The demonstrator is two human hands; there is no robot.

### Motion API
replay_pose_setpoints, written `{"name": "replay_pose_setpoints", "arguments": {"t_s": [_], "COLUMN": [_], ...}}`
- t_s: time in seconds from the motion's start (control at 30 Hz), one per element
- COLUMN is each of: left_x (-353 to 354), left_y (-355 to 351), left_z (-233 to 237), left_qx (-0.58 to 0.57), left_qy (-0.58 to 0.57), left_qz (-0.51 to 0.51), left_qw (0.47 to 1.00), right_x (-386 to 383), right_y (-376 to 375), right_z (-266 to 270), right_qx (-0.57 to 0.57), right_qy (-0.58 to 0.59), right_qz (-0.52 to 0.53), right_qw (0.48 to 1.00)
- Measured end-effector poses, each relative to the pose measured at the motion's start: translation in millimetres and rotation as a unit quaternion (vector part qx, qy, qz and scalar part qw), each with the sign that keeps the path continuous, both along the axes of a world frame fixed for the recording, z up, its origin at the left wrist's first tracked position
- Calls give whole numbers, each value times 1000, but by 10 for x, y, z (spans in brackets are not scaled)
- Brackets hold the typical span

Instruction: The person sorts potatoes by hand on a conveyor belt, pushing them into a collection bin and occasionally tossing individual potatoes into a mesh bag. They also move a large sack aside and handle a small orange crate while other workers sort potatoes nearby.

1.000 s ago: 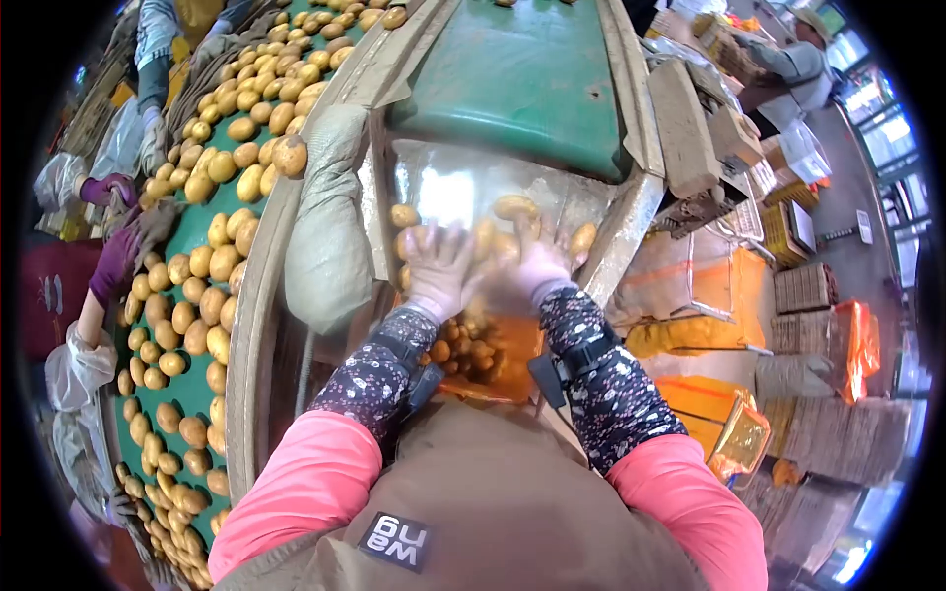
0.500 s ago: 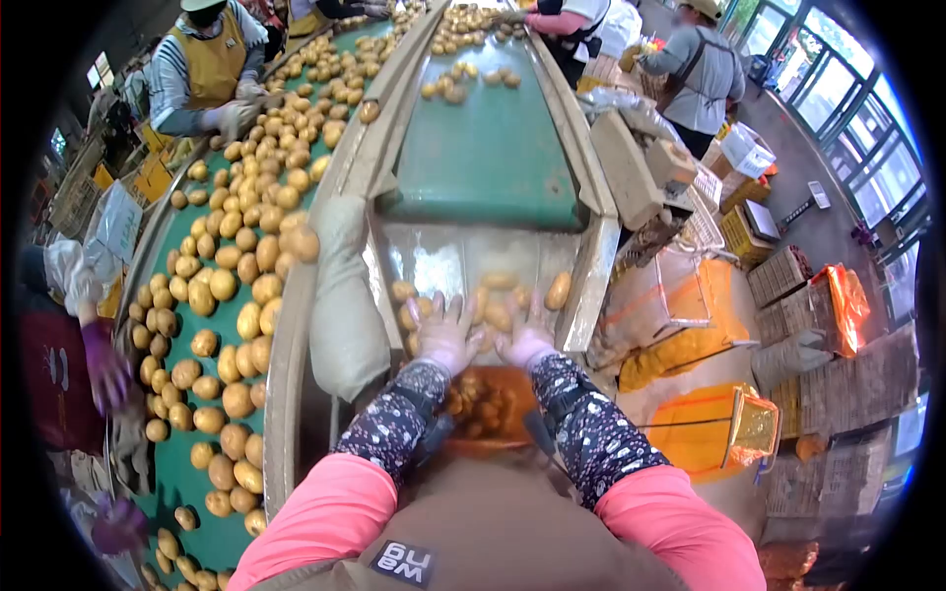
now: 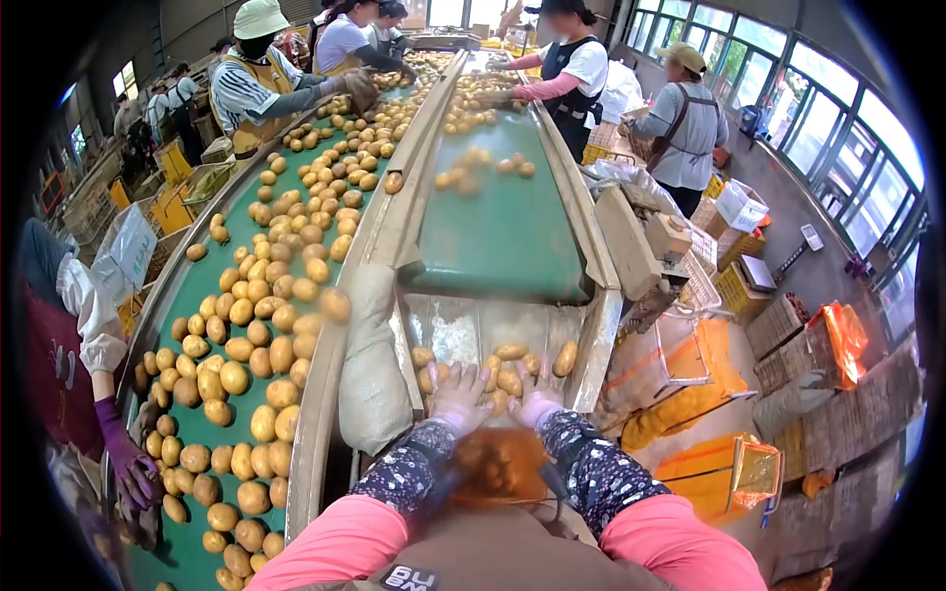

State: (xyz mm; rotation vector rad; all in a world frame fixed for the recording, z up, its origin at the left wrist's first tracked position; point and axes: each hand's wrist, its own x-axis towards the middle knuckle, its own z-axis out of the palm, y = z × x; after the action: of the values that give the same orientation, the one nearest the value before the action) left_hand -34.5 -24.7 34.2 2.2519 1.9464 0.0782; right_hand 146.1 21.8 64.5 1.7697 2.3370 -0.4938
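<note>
Left hand (image 3: 459, 396) low on metal chute (image 3: 445, 317), palm down, grip spread, fingertips at potatoes (image 3: 510, 352). Right hand (image 3: 536, 397) level beside it, grip spread too, nothing pinched. Potatoes lie mostly between and just beyond both hands; one off near chute's right wall, couple by left fingertips. Orange bag (image 3: 501, 471) below wrists, blurred, more potatoes inside. Green belt (image 3: 503, 236) above chute, small cluster farther up. Padded sack (image 3: 374, 369) along chute's left side. Wider belt (image 3: 187, 537) beyond that, loaded with potatoes.
</note>
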Motion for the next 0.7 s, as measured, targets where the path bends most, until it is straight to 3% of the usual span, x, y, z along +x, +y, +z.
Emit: {"name": "replay_pose_setpoints", "arguments": {"t_s": [0.6,0.7], "left_x": [-19,-38], "left_y": [4,-4], "left_z": [-14,-44], "left_qx": [-19,-12], "left_qy": [-2,0], "left_qz": [-10,-8], "left_qw": [1000,1000], "right_x": [-37,-53], "right_y": [9,30], "right_z": [48,78], "right_qx": [-31,-60], "right_qy": [-111,-80], "right_qz": [22,10], "right_qw": [993,995]}}
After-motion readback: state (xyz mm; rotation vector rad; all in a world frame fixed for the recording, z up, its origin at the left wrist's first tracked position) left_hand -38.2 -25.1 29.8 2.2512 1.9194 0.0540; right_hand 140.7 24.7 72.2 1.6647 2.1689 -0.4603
